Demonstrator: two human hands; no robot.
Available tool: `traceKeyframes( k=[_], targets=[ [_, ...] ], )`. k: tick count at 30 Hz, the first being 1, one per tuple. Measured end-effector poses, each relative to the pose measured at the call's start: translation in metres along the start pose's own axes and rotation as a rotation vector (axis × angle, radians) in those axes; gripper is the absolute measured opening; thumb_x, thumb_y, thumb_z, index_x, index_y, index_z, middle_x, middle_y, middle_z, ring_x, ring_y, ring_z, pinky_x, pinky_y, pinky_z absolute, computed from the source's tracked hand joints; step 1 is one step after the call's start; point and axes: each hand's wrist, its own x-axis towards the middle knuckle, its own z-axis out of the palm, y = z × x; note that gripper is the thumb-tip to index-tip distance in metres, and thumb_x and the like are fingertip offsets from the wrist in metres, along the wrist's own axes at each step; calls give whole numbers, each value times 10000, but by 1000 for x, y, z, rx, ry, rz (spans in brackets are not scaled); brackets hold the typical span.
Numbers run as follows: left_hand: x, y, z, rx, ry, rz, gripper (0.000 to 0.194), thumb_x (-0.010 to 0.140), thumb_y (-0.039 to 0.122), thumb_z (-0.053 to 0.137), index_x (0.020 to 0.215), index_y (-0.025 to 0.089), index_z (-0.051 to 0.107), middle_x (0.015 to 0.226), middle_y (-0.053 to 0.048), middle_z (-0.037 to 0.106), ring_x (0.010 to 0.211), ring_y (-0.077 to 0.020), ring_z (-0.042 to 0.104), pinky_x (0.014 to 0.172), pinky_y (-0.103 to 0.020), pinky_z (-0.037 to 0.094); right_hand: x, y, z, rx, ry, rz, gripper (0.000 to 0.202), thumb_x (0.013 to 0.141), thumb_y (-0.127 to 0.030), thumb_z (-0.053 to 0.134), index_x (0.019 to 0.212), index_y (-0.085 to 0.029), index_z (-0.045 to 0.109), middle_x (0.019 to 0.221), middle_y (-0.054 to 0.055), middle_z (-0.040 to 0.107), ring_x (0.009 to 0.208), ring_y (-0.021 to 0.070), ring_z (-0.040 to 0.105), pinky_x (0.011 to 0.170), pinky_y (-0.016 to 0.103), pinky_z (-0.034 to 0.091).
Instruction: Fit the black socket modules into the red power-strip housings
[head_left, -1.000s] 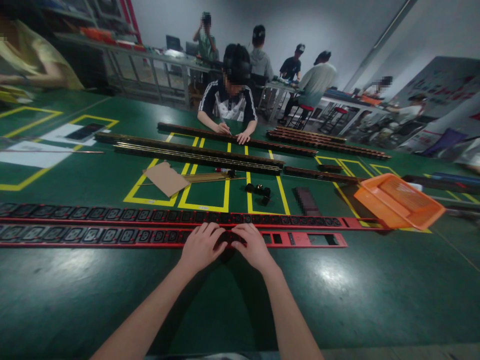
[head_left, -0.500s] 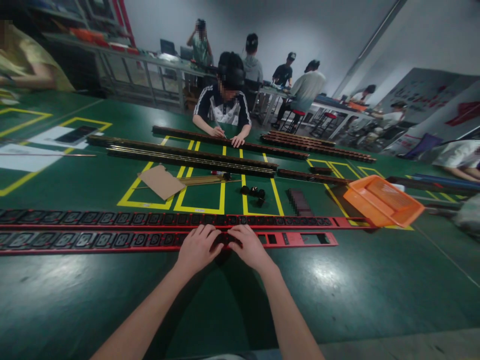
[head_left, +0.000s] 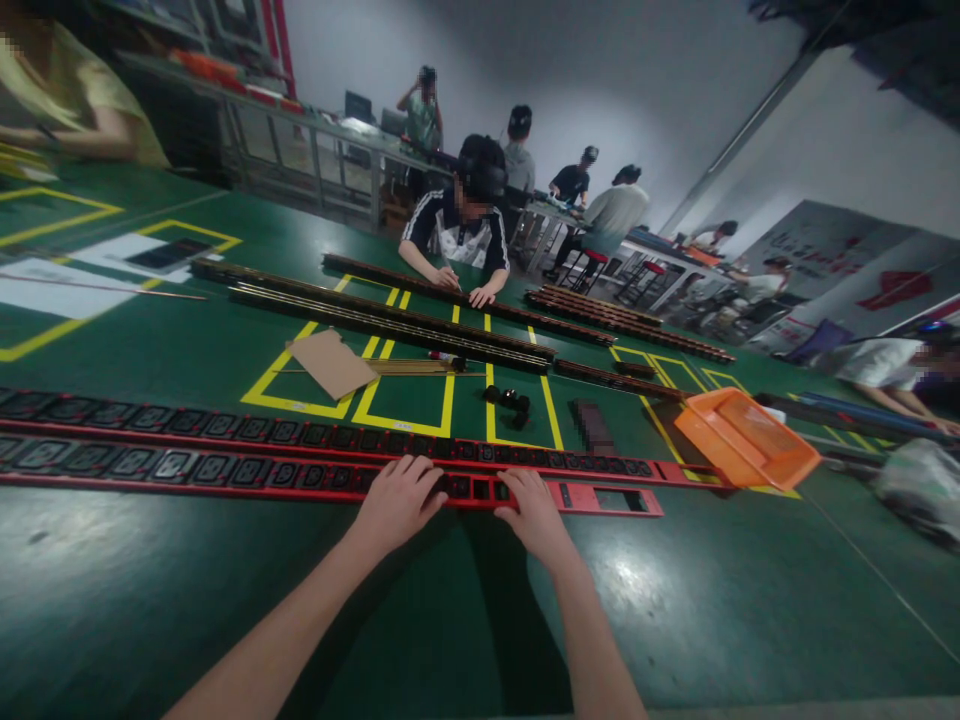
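Two long red power strips lie side by side across the green table, lined with black sockets. My left hand (head_left: 399,505) is curled over the near power strip (head_left: 645,505), its fingers on the far side and thumb at the near edge. Further right, my right hand (head_left: 534,508) grips the same strip across its width, near several openings that hold no socket. Between the hands a square opening (head_left: 481,488) shows in the red face. The far power strip (head_left: 694,474) lies just beyond my fingertips. My fingers hide part of the near strip.
Beyond the strips lie a cardboard piece (head_left: 330,362), small black parts (head_left: 510,402) and long dark rails (head_left: 390,320). An orange basket (head_left: 750,440) stands at the right. A co-worker (head_left: 461,230) sits opposite, hands on a rail.
My right hand has slid right along the near strip, away from my left hand, uncovering the openings between them. My left hand stays at about the same spot. The view has tilted.
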Motion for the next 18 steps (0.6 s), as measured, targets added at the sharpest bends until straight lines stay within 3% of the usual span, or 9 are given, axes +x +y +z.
traceKeyframes(
  k=[4,9,14,18],
  targets=[
    [-2,6,5,6,60,-42,254,935,344,507,1096,206,647,1074,-79,655,1011,-239,580,916,-425,450,1,-8,1,16,-3,-20,531,770,-126,701,1280,-219,591,1233,84,593,1191,276,504,1041,461,422],
    [-5,5,9,7,20,-21,308,924,351,530,1189,214,607,1105,-75,654,1031,-240,581,906,-411,449,4,-26,7,14,-28,-50,537,779,-179,726,1295,-226,584,1251,95,588,1182,285,507,1021,481,430],
    [-5,0,7,13,39,-88,325,956,379,460,1190,202,599,1107,-89,660,1024,-242,590,894,-405,432,12,-43,13,36,-9,-78,546,764,-222,762,1284,-243,596,1225,97,611,1154,306,528,997,508,445],
    [-4,0,4,47,20,-94,311,958,401,442,1111,205,628,1003,-87,664,966,-251,581,851,-404,411,18,-42,9,92,9,-115,420,783,-261,742,1188,-212,644,1164,94,651,1100,282,578,976,467,470]
  ],
)
